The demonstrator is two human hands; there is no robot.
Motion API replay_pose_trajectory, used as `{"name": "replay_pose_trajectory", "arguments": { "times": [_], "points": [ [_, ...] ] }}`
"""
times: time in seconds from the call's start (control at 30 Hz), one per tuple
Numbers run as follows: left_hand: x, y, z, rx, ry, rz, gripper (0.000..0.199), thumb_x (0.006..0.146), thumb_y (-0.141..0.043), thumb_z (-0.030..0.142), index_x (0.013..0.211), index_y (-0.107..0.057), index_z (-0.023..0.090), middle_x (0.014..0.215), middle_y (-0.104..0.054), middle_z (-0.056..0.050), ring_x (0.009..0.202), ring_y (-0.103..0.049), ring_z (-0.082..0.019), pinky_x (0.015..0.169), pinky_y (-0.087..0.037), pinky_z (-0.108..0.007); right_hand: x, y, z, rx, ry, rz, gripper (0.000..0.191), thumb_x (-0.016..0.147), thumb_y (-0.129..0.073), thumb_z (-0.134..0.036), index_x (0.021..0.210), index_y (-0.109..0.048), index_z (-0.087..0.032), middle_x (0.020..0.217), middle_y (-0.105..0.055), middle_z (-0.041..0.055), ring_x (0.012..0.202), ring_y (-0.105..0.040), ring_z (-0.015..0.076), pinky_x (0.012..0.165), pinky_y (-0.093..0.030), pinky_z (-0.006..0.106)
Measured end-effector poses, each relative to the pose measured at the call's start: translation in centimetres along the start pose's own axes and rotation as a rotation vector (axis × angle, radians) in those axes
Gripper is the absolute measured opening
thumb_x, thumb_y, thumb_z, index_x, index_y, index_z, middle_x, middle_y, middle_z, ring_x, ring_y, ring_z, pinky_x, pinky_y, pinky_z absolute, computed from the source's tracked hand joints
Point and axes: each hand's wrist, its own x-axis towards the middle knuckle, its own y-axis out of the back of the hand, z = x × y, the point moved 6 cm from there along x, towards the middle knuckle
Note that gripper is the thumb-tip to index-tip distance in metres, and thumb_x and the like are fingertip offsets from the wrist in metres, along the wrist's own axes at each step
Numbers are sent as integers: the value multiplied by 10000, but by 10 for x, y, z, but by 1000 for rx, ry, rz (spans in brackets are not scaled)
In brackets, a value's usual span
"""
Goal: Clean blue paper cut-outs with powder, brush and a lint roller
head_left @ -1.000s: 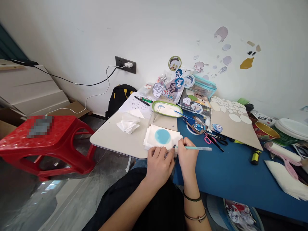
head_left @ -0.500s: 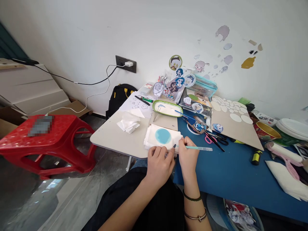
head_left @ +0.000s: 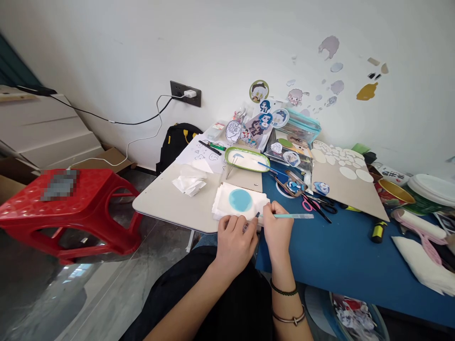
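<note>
My right hand [head_left: 278,227] grips a slim pen-like tool [head_left: 293,216] with a pale teal barrel and a clear end. Its working end points left, toward a small dark blue piece [head_left: 258,215] by my left fingertips. Curled at the front edge of a stack of white tissues [head_left: 222,200], my left hand [head_left: 234,239] has its thumb and index finger closed close to that piece; what they pinch is mostly hidden. A flat blue disc [head_left: 240,201] lies on the tissues, just beyond my fingers.
Behind the tissues sits a green-rimmed dish [head_left: 248,166] with tweezers [head_left: 232,166] across it. Crumpled tissue [head_left: 190,181] lies left. Scissors [head_left: 322,203], a cardboard sheet [head_left: 350,184] and a black-yellow bottle [head_left: 378,233] are at right. A red stool [head_left: 85,194] stands left.
Both hands hold nearly the same pose over the tissues. The pen-like tool has shifted very slightly; nothing was taken up or let go.
</note>
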Motion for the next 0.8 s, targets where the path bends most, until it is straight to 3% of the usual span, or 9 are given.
{"name": "replay_pose_trajectory", "arguments": {
  "times": [0.8],
  "points": [
    [0,1,-1,-14,20,-1,247,845,-553,168,1061,-672,181,735,-601,-40,719,-508,-198,755,-375,-357,-3,1,10,152,-73,39,405,853,-484,-290,564,-208,-226,501,-191,-83,482,-208,94,466,-219,244]
  ]
}}
